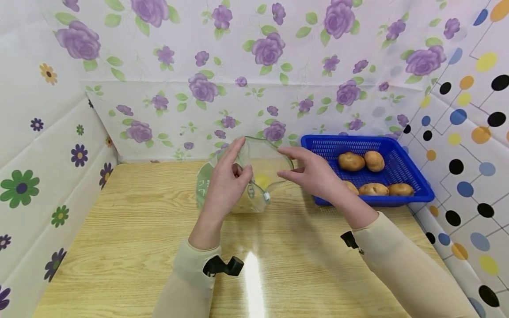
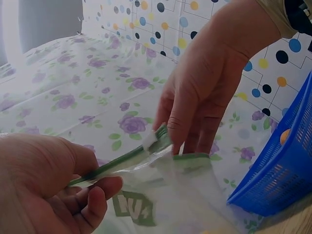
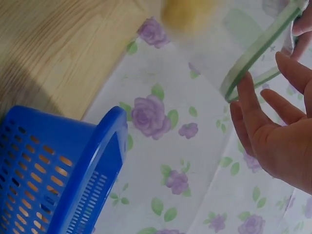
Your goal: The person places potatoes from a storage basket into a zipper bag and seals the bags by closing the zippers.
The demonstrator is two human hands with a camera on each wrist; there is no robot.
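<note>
A clear zip bag (image 1: 244,205) with a green-edged mouth and a white slider (image 1: 267,195) stands over the wooden table. Inside it shows a blurred yellowish lump (image 3: 187,14), seen through the plastic. My left hand (image 1: 228,179) pinches the left edge of the bag's mouth between thumb and fingers. On the other side, my right hand (image 1: 312,172) has its fingers spread and touching the green rim (image 3: 253,56), and the mouth gapes between the two hands. Printed letters show on the bag's front in the left wrist view.
To the right, a blue plastic basket (image 1: 421,193) holds several potatoes (image 1: 351,161), close by my right forearm. Flowered sheeting (image 1: 234,101) rises behind the table (image 1: 131,247), and a dotted sheet (image 1: 469,176) stands along the right side.
</note>
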